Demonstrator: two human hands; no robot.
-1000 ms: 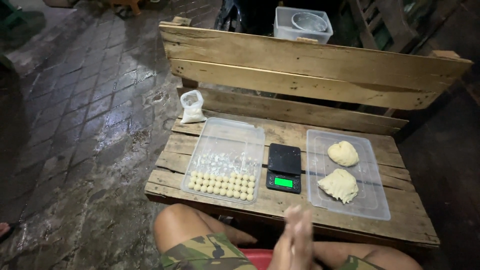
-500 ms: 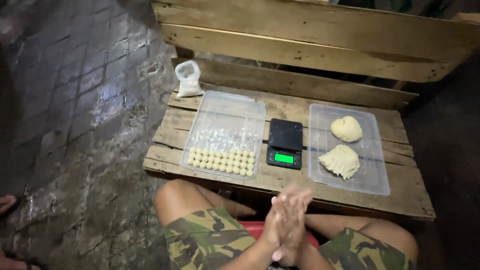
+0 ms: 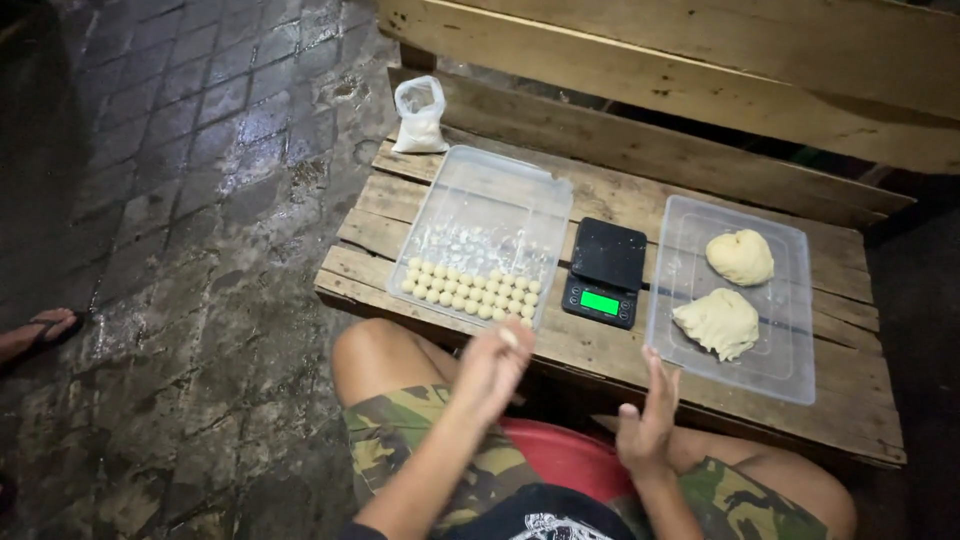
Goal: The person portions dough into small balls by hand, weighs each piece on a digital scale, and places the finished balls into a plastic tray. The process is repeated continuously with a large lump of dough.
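My left hand (image 3: pixel 493 368) holds a small pale dough ball (image 3: pixel 510 338) in its fingertips, just in front of the near edge of a clear plastic tray (image 3: pixel 480 170). Rows of small dough balls (image 3: pixel 470 290) fill the near end of that tray. My right hand (image 3: pixel 645 420) is open and holds nothing; it hovers at the bench's front edge, below a second clear tray (image 3: pixel 790 375). That tray carries two big dough lumps (image 3: pixel 740 257) (image 3: pixel 718 322). Between the trays stands a black kitchen scale (image 3: pixel 605 272) with a lit green display.
Everything rests on a wooden slatted bench (image 3: pixel 600 355) with a plank back. A small plastic bag of white powder (image 3: pixel 420 115) stands at its far left corner. Wet paving stones (image 3: pixel 200 200) lie to the left, with another person's sandalled foot (image 3: pixel 35 332) at the edge.
My hands were pressed together over my lap; they have now parted. The left hand has lifted toward the left tray with a dough ball, and the right hand has opened. The view came closer.
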